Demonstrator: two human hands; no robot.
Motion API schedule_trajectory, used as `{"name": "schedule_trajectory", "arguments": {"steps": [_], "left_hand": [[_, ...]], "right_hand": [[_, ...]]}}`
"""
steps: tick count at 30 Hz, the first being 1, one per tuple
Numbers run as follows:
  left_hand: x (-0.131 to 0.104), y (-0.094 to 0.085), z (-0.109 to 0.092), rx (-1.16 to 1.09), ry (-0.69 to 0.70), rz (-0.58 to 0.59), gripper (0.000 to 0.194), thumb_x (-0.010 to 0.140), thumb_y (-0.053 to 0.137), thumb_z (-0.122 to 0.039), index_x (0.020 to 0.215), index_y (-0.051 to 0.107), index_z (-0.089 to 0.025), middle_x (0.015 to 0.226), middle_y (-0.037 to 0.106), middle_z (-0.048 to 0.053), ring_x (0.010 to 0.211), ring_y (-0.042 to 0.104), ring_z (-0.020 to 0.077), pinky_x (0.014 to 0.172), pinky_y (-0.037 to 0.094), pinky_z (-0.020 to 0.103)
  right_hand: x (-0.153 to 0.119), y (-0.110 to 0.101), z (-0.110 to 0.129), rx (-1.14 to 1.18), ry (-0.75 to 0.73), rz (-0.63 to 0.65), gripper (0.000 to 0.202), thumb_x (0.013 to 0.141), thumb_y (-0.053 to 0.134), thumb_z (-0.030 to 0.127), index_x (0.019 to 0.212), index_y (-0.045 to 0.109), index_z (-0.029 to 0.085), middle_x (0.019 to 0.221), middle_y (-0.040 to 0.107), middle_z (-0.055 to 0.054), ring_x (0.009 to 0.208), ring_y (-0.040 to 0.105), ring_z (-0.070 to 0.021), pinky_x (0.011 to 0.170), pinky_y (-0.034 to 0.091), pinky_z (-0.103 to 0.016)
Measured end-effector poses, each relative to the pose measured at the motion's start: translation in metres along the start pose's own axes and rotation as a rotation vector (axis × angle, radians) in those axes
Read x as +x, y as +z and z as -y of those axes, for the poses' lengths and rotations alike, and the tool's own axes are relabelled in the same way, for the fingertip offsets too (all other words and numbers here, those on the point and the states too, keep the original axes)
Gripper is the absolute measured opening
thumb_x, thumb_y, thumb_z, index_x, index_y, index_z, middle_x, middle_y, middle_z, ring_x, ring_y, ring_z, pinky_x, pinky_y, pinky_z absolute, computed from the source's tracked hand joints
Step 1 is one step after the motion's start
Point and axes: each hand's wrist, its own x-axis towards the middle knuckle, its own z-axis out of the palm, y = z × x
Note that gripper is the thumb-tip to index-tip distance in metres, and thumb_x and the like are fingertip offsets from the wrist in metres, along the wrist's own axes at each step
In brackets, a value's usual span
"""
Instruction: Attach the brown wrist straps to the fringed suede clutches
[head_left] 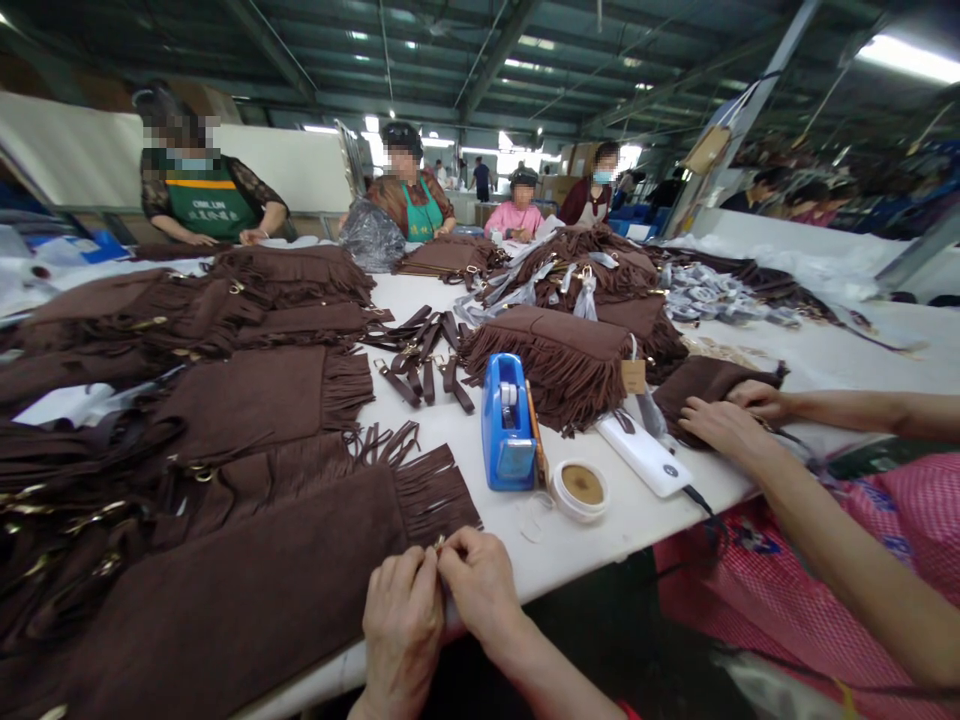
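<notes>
At the table's front edge, my left hand (403, 610) and my right hand (480, 575) meet with fingertips pinched together. Between them shows a small gold-coloured metal piece (440, 543); the fingers hide most of it, so its kind is unclear. Both hands are at the near edge of a brown suede fringed bag (262, 570), which lies flat on the left with its fringe (439, 490) pointing away. Whether the metal piece is fixed to this bag cannot be seen.
Beyond my hands stand a blue tape dispenser (510, 430), a round tub of brown paste (580, 490) and a white power bank (645, 455). Dark straps (427, 350) and piles of fringed bags (555, 360) lie behind. A co-worker's hands (727, 425) handle a bag at right.
</notes>
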Motion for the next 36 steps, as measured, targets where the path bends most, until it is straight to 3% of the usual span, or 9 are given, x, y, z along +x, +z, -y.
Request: {"name": "schedule_trajectory", "arguments": {"steps": [12, 18, 26, 31, 36], "left_hand": [[0.008, -0.004, -0.002, -0.091, -0.173, 0.035, 0.02, 0.085, 0.046, -0.015, 0.068, 0.057, -0.016, 0.066, 0.054, 0.002, 0.065, 0.049, 0.014, 0.065, 0.041, 0.026], [0.003, -0.002, 0.004, -0.232, -0.297, 0.046, 0.02, 0.085, 0.046, -0.021, 0.069, 0.057, -0.018, 0.067, 0.056, 0.0, 0.066, 0.053, 0.0127, 0.064, 0.043, 0.024], [0.007, -0.006, 0.011, -0.333, -0.39, 0.095, 0.021, 0.082, 0.048, -0.028, 0.066, 0.059, -0.021, 0.066, 0.059, -0.001, 0.063, 0.058, 0.0116, 0.058, 0.045, 0.021], [0.011, -0.011, 0.014, -0.497, -0.57, 0.214, 0.018, 0.077, 0.051, -0.031, 0.065, 0.062, -0.022, 0.068, 0.061, -0.001, 0.064, 0.06, 0.0129, 0.06, 0.047, 0.022], [0.013, -0.013, 0.008, -0.476, -0.515, 0.119, 0.021, 0.079, 0.049, -0.031, 0.064, 0.06, -0.021, 0.065, 0.06, -0.001, 0.061, 0.058, 0.0128, 0.057, 0.047, 0.022]], "right_hand": [[-0.003, 0.007, 0.001, -0.166, 0.004, -0.123, 0.015, 0.073, 0.049, 0.017, 0.06, 0.058, 0.018, 0.064, 0.065, -0.005, 0.062, 0.056, -0.0163, 0.061, 0.035, -0.026], [0.004, 0.006, -0.004, 0.025, -0.021, -0.202, 0.014, 0.068, 0.045, 0.016, 0.056, 0.052, 0.019, 0.058, 0.058, -0.002, 0.058, 0.048, -0.015, 0.062, 0.035, -0.028], [0.004, -0.008, -0.013, 0.251, -0.051, -0.073, 0.013, 0.064, 0.044, 0.026, 0.056, 0.051, 0.019, 0.053, 0.05, 0.003, 0.054, 0.044, -0.0111, 0.054, 0.035, -0.023], [-0.002, -0.009, -0.01, 0.373, -0.055, 0.037, 0.019, 0.064, 0.046, 0.033, 0.063, 0.055, 0.017, 0.055, 0.052, 0.002, 0.049, 0.04, -0.0093, 0.046, 0.032, -0.021], [-0.001, -0.002, 0.001, 0.407, -0.032, 0.067, 0.018, 0.065, 0.049, 0.031, 0.065, 0.059, 0.017, 0.054, 0.053, 0.002, 0.048, 0.042, -0.0091, 0.044, 0.032, -0.02]]}}
